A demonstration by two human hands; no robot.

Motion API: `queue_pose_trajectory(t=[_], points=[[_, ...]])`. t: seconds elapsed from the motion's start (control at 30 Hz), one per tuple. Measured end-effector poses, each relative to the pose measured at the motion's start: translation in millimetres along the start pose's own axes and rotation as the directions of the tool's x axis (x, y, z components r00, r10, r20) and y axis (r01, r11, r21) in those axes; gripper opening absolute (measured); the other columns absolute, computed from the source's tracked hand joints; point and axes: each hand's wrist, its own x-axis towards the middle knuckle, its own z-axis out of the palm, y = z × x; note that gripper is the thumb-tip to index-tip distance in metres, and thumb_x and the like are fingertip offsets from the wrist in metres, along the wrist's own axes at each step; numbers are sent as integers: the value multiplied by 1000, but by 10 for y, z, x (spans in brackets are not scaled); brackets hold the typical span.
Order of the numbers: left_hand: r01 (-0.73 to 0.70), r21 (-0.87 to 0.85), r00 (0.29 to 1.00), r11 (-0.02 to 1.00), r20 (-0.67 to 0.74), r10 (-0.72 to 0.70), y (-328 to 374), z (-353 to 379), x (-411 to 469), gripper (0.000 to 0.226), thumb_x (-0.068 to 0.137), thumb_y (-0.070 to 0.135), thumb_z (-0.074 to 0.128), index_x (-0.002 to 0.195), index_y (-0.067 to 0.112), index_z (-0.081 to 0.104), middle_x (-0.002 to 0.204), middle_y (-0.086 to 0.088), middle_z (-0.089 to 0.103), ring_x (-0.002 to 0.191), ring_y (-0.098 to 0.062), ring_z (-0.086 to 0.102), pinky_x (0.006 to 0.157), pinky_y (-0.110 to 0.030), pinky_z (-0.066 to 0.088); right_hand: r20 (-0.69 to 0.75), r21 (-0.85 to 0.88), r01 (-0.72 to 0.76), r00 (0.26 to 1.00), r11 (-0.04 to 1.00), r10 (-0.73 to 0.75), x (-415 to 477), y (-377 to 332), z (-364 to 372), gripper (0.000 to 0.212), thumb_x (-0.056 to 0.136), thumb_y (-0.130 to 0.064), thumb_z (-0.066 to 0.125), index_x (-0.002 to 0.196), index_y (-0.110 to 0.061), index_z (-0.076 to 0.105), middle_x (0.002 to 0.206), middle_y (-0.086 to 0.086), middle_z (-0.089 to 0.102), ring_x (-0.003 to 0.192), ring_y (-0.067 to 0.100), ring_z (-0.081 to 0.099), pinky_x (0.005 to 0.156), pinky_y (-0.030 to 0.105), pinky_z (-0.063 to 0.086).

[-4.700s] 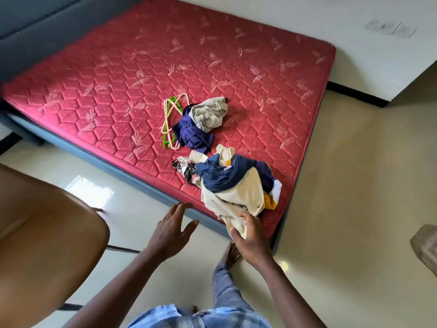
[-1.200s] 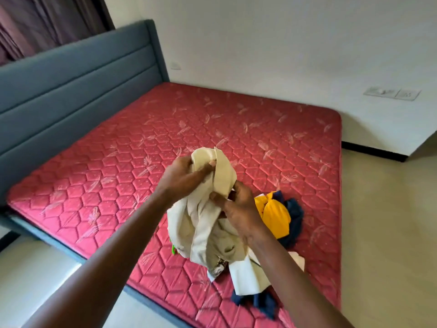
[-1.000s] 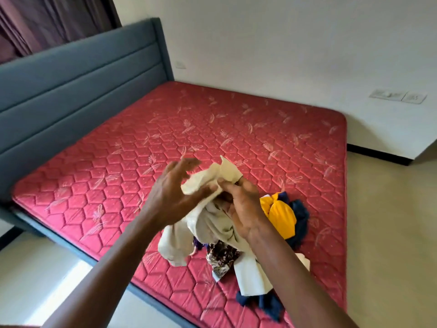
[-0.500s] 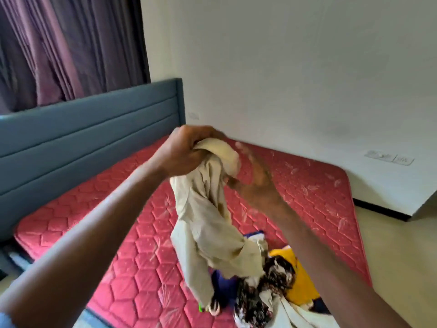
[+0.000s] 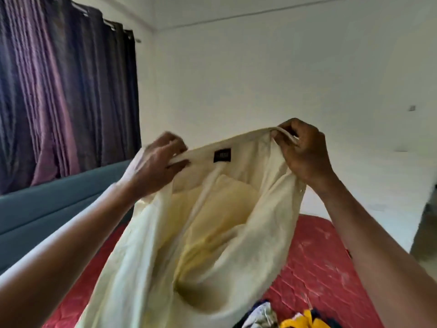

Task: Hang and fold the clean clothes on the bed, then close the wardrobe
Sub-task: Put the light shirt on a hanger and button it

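A cream shirt [image 5: 208, 245] hangs spread open in front of me, its collar band with a dark label at the top. My left hand [image 5: 153, 166] pinches the left end of the collar. My right hand [image 5: 305, 152] grips the right end, a little higher. The shirt's body drapes down over the red mattress [image 5: 319, 261]. A pile of other clothes [image 5: 283, 318], with yellow, dark blue and patterned pieces, shows at the bottom edge. The hangers and the wardrobe are out of view.
A blue-grey headboard [image 5: 47, 209] runs along the left. Dark purple curtains [image 5: 59, 91] hang above it. A white wall [image 5: 260, 79] stands behind the bed.
Both hands have pulled apart along the collar and spread the bunched shirt open, held up high. The view has tilted upward.
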Motion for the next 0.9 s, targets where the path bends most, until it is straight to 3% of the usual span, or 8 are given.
queue_pose_trajectory(t=[0.1, 0.23, 0.37, 0.47, 0.57, 0.73, 0.83, 0.9], points=[[340, -172, 899, 924, 349, -266, -59, 97, -181, 70, 74, 86, 61, 83, 18, 71, 71, 6, 62, 64, -8, 55, 63, -32, 46, 79, -76, -73, 994, 994, 79, -148, 194, -200, 26, 90, -40, 78, 81, -15, 75, 69, -7, 68, 64, 5, 61, 64, 27, 45], [576, -354, 650, 737, 744, -151, 30, -60, -276, 35, 90, 45, 70, 68, 17, 71, 64, 6, 58, 57, -7, 51, 53, -19, 40, 557, 89, -439, 767, 894, 320, -337, 411, -642, 40, 82, -41, 82, 65, -9, 65, 60, -3, 50, 56, 9, 44, 55, 22, 36], [680, -716, 724, 158, 690, 9, 9, 54, -238, 34, 98, 1, 58, 69, 12, 73, 63, -3, 64, 50, -8, 61, 45, -20, 50, 706, 416, -653, 670, 633, 227, -605, 502, -976, 54, 50, -52, 100, 71, -10, 73, 66, 3, 64, 57, 11, 61, 54, 22, 52], [701, -713, 710, -20, 699, -85, 15, 474, -190, 32, 82, 26, 83, 97, 3, 67, 80, -13, 66, 64, -17, 67, 58, -28, 59, 617, 534, -716, 694, 451, 371, -803, 692, -936, 28, 55, -42, 95, 69, -21, 82, 78, 2, 77, 71, 13, 74, 66, 25, 61], [863, -499, 461, -74, 839, -288, 65, 1130, -429, 78, 41, 42, 105, 101, 3, 75, 96, -19, 74, 75, -24, 74, 65, -35, 63, 615, 299, -847, 523, 439, 591, -1100, 1176, -830, 21, 71, -32, 88, 82, -15, 82, 89, 8, 79, 79, 18, 74, 69, 25, 60], [928, -278, 116, -247, 847, -518, 542, 2272, -1438, 44, 68, 31, 93, 93, -2, 76, 67, -14, 70, 45, -16, 59, 45, -25, 51, 427, 150, -961, 275, 232, 862, -2264, 2023, -670, 25, 76, -13, 88, 92, -1, 74, 77, 6, 78, 75, 15, 76, 56, 20, 58], [884, -207, -76, -418, 821, -566, 950, 2777, -2089, 25, 86, 17, 83, 96, -2, 71, 58, -7, 64, 39, -15, 56, 38, -24, 49, 487, 175, -984, 56, -35, 871, -3051, 2421, -699, 106, 28, -26, 109, 116, 15, 68, 115, 28, 71, 107, 37, 69, 100, 50, 56], [847, -174, -146, -503, 833, -534, 1123, 2905, -2451, 40, 80, 14, 86, 111, -5, 69, 74, -15, 62, 47, -19, 57, 44, -27, 52, 549, 135, -981, -40, -136, 835, -3492, 2622, -771, 132, 6, -29, 107, 122, 14, 65, 121, 29, 69, 106, 36, 68, 103, 54, 52]])
